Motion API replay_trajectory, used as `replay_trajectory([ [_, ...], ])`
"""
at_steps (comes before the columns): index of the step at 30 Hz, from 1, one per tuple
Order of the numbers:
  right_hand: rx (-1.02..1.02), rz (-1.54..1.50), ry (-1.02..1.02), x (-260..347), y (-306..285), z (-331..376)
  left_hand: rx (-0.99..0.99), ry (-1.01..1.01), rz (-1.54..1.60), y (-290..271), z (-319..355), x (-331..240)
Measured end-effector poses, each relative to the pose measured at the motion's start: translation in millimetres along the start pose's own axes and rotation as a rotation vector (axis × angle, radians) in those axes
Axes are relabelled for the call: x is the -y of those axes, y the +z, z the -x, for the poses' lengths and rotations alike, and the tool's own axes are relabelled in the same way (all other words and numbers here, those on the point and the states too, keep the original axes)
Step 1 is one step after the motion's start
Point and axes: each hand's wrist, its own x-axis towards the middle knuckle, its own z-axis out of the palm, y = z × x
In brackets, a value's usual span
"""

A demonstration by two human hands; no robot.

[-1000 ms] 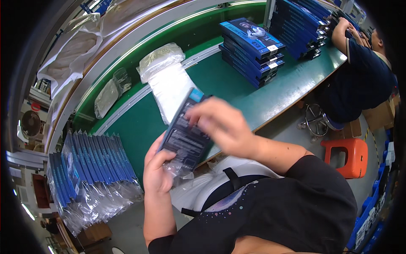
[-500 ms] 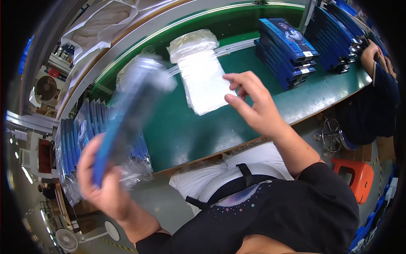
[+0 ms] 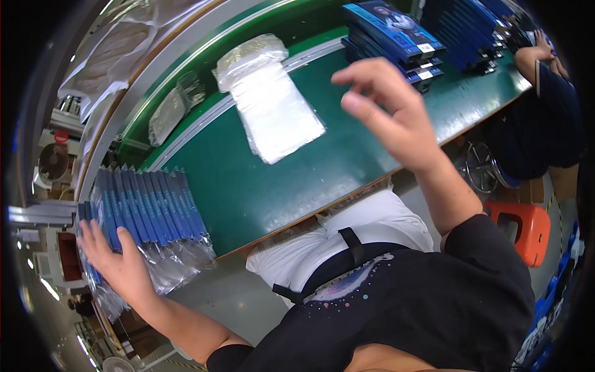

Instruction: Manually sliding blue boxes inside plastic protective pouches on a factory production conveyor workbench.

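Observation:
My left hand (image 3: 118,257) is open, fingers spread, against the near end of a row of flat blue boxes (image 3: 149,201) in clear plastic bags. These boxes stand on edge at the table's left end, with loose bag ends (image 3: 176,260) crumpled toward me. Above the table my right hand (image 3: 387,108) is raised with fingers apart and nothing between them. Left of it lies a stack of clear plastic bags (image 3: 279,115), a bunched plastic bundle at its far end. Beyond the right hand stands a stack of unbagged blue boxes (image 3: 396,31).
More blue boxes (image 3: 462,34) are stacked at the far right, near another person's hand (image 3: 539,53). Crumpled clear plastic (image 3: 170,115) lies by the back rail of the green table (image 3: 297,186). An orange stool (image 3: 527,232) stands on the floor at right.
My left hand has let go of the blue box it was swinging and now rests at the bagged row. My right hand has lifted away from the stack of bags.

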Motion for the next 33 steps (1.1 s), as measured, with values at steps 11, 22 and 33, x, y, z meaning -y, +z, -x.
replay_trajectory([
  [11, -0.237, 1.101, 0.257, -79, -72, -86, 0.330, 0.516, 0.730, 102, 52, -182],
  [22, -0.242, -0.083, 0.117, -30, -43, -61, 0.381, 0.328, 0.904, 115, 37, -195],
  [33, 0.212, -1.477, 0.872, -51, 13, 47, 0.290, 0.292, 1.016, 118, 40, -192],
])
